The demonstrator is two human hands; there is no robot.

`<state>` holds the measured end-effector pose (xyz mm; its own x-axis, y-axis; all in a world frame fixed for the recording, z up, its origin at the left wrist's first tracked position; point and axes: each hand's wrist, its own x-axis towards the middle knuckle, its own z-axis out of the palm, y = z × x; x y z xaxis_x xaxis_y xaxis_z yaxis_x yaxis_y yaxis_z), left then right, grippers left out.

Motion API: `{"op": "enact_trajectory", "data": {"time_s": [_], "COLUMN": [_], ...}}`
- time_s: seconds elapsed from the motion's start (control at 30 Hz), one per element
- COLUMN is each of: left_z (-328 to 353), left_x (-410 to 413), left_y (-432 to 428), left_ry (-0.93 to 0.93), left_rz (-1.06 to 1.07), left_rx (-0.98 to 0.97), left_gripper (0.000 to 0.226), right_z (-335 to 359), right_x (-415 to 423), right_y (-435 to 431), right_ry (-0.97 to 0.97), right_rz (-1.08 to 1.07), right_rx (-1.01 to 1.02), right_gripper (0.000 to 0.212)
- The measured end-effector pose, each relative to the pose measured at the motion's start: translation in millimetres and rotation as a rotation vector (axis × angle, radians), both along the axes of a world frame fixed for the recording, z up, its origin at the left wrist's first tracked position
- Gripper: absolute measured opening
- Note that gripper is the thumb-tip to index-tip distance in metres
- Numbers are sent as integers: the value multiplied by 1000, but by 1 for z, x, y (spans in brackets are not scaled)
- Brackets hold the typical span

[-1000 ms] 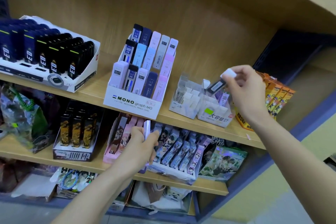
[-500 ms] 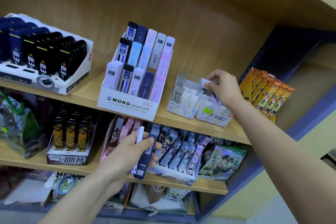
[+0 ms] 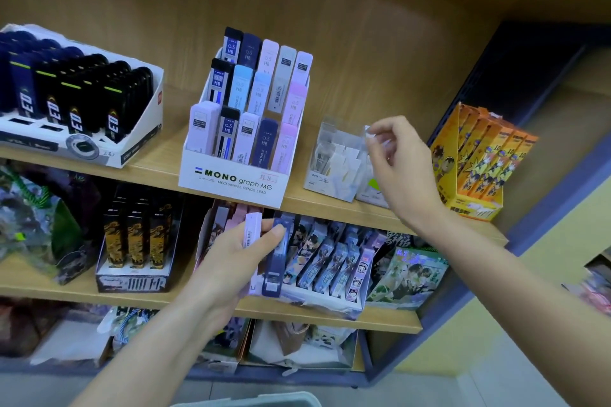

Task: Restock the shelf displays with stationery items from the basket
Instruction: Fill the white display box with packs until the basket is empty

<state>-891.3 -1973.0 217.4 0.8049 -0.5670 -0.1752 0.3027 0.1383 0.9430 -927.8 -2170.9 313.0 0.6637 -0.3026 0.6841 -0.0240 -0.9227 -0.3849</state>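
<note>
We find the shelf (image 3: 165,155) bearing the clear display box (image 3: 334,162) just left of the right grip (image 3: 401,168), which has drawn back from it, fingers loosely curled and empty. We judge its case delivered there. Lower left, the left grip (image 3: 228,261) clasps two lead cases (image 3: 276,261), still awaiting placement.

Navy case (image 3: 276,261), lilac case (image 3: 250,233), orange cartoon-patterned box (image 3: 479,158)

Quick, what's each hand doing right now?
Left hand: gripping two lead cases.
Right hand: fingers loosely curled, holding nothing visible.
</note>
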Motion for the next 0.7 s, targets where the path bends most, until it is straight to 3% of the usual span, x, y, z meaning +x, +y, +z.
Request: {"op": "enact_trajectory", "data": {"time_s": [0.1,0.2,0.3,0.5,0.6,0.7], "left_z": [2,6,10,9,15,20], "left_x": [-3,-7,-11,-5,-6,-8], "left_y": [-1,-2,-1,10,14,18], "left_ry": [32,27,49,-102,-125,-140], "left_rz": [36,48,73,79,89,41], "left_rx": [-88,-169,-264,-210,-173,-153], "left_gripper": [9,13,10,14,16,19], "right_z": [-15,-36,-56,-54,-38,-22], "right_x": [-24,-35,-37,-43,-47,-51], "right_y": [40,69,86,85,76,74], "right_ry": [235,504,616,444,299,291], "right_rz": [161,272,305,391,341,335], "right_rx": [161,397,451,793,721,584], "right_gripper": [4,14,10,10,20,28]}}
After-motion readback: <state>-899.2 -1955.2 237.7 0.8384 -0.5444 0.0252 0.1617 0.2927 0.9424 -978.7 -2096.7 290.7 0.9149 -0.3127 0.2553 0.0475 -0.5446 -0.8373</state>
